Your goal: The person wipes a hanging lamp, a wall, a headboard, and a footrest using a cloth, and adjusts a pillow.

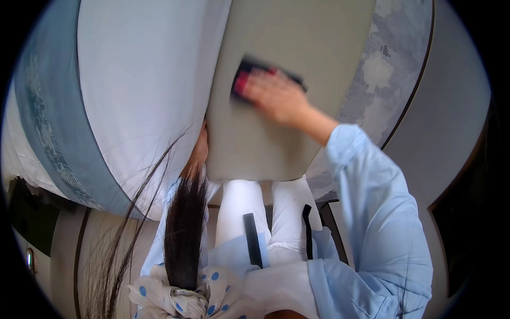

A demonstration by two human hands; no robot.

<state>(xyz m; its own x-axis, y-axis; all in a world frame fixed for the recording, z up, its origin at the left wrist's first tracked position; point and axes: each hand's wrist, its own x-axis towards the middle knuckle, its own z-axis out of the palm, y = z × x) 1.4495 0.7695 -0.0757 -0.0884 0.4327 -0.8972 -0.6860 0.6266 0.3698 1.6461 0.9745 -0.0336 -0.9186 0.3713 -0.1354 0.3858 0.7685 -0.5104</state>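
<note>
My right hand (275,93) presses a dark, flat pad with pinkish-red parts (295,77) against the broad face of a beige, smooth-covered cushion or panel (255,149). Both hand and pad are blurred, so whether the pad is a cloth or a brush cannot be told. At the left edge of the beige piece is my left hand (202,145), in the gap beside the white bedding (147,79). Its fingers are mostly hidden, and dark hair (185,231) hangs over the wrist.
A teal runner (59,119) crosses the bedding at the left. Along the right of the beige piece runs a grey mottled surface (378,75), with a dark trim line beyond it. Two black straps (252,239) lie over my white trousers (243,207).
</note>
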